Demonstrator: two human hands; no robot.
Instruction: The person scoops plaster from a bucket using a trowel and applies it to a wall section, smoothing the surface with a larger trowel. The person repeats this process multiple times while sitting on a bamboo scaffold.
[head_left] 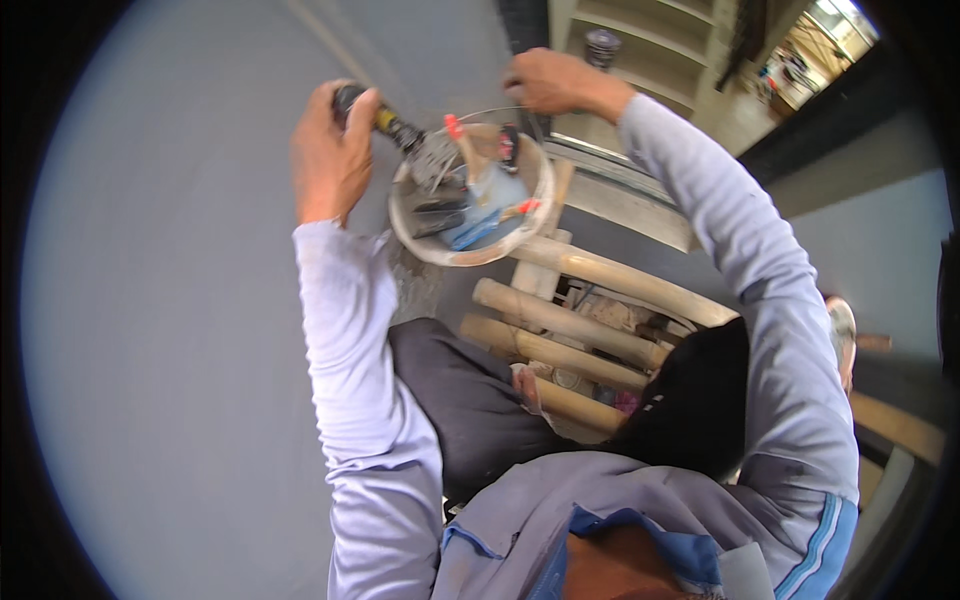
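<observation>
My left hand (pixel 330 150) grips a black tool handle (pixel 385 118) with a yellow band; its grey-crusted metal end (pixel 432 160) is over a white bucket (pixel 408 215). The bucket holds watery liquid, red-tipped brushes (pixel 462 140), a blue-handled tool (pixel 470 232) and dark tools. My right hand (pixel 550 85) has its fingers curled beside a dark post, just above the bucket's thin wire handle (pixel 490 110); what they hold is unclear.
Several bamboo poles (pixel 560 330) form a platform under me. A grey wall (pixel 160 300) fills the left. Upper right, a cream stepped structure (pixel 640 40) holds a small container (pixel 602 47), beside a dark beam (pixel 800 125). My foot (pixel 840 335) shows at the right.
</observation>
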